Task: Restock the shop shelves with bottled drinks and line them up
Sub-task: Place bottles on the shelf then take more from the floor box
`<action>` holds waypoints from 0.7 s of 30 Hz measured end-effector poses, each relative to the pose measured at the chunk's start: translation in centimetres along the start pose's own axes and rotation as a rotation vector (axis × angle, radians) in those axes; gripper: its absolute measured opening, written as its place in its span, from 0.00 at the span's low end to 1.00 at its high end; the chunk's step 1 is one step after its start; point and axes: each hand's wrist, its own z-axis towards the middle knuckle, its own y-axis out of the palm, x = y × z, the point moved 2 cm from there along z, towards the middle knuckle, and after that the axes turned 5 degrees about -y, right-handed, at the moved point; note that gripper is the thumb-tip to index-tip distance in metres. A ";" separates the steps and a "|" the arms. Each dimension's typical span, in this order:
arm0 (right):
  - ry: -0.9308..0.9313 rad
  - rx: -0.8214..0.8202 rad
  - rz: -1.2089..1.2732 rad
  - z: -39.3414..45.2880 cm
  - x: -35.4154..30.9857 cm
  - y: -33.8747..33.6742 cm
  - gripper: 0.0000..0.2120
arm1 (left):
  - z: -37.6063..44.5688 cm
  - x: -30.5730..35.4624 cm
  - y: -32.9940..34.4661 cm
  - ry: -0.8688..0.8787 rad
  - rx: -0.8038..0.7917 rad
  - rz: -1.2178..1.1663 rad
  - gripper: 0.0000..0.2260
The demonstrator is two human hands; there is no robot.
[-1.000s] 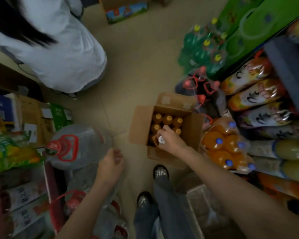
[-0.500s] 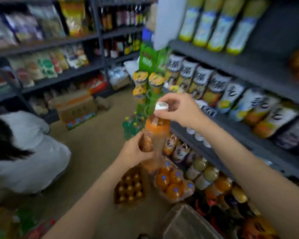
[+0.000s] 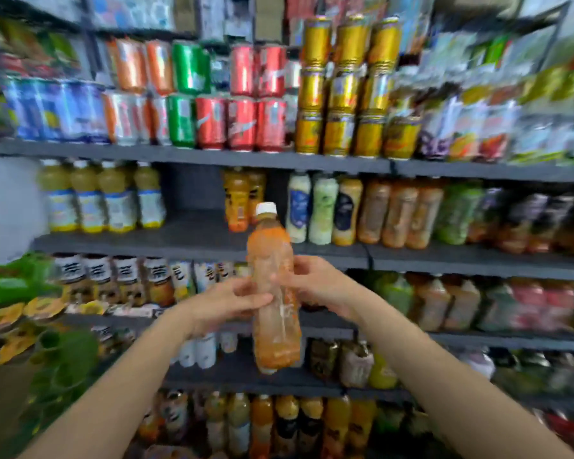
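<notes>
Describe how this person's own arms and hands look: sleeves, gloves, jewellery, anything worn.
Both forearms are bare as far as the picture's lower edge, with no sleeve in view. The left hand and the right hand are bare too: no gloves, and no watch, bracelet or ring shows. The picture is motion-blurred, so small details could be missed.

Premises: small retail shop, drinks aisle. Fixtures: dark grey metal shelving (image 3: 212, 157) in several tiers, running the full width. Stock, top tier: stacked soft-drink cans (image 3: 242, 124) in red, green, orange and blue, beside gold cans (image 3: 338, 84). Middle tiers: rows of bottled juices and teas (image 3: 401, 213), labels facing out. Lowest tier: more orange-drink bottles (image 3: 292, 422). Many identical items stand side by side, as goods set out for sale.
</notes>
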 end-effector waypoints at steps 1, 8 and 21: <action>-0.002 0.077 -0.039 -0.8 0.7 -1.8 0.16 | 1.8 1.1 1.5 0.031 -0.015 0.116 0.23; -0.071 0.463 -0.352 -4.2 5.2 -17.6 0.27 | 14.7 7.1 12.6 0.265 0.078 0.368 0.16; 0.228 0.912 -0.376 1.3 17.1 -40.8 0.23 | 30.4 7.6 19.2 0.068 0.396 0.641 0.19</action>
